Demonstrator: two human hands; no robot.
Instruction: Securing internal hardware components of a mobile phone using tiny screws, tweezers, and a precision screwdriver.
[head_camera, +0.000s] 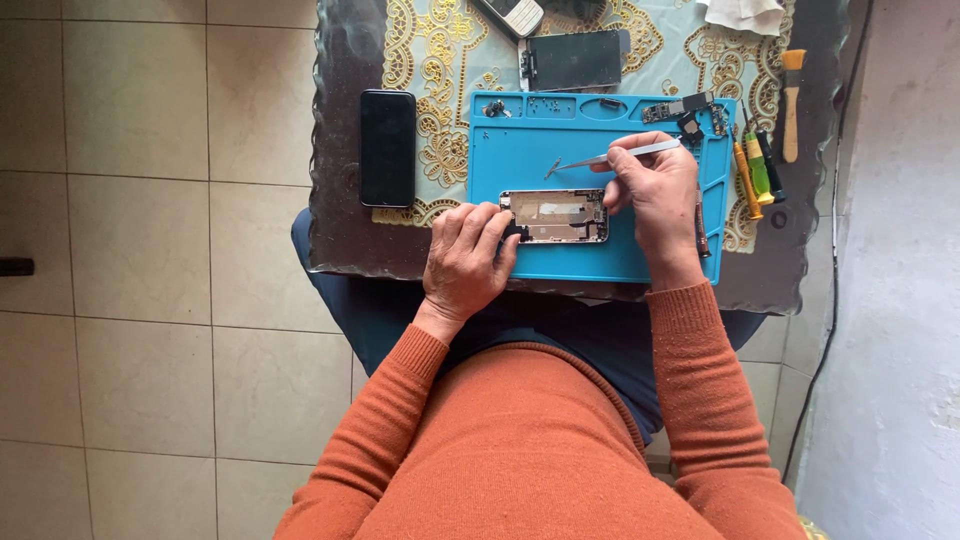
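Note:
An opened phone body lies on a blue repair mat on a small glass-topped table. My left hand rests on the mat and pinches the left end of the phone body. My right hand is just right of the phone and holds metal tweezers, whose tips point left above the mat. Both sleeves are orange knit.
A black phone lies left of the mat. Beyond the mat are a detached screen, an old keypad phone and a white cloth. Small boards sit in the mat's tray. Screwdrivers lie at right. Tiled floor lies left.

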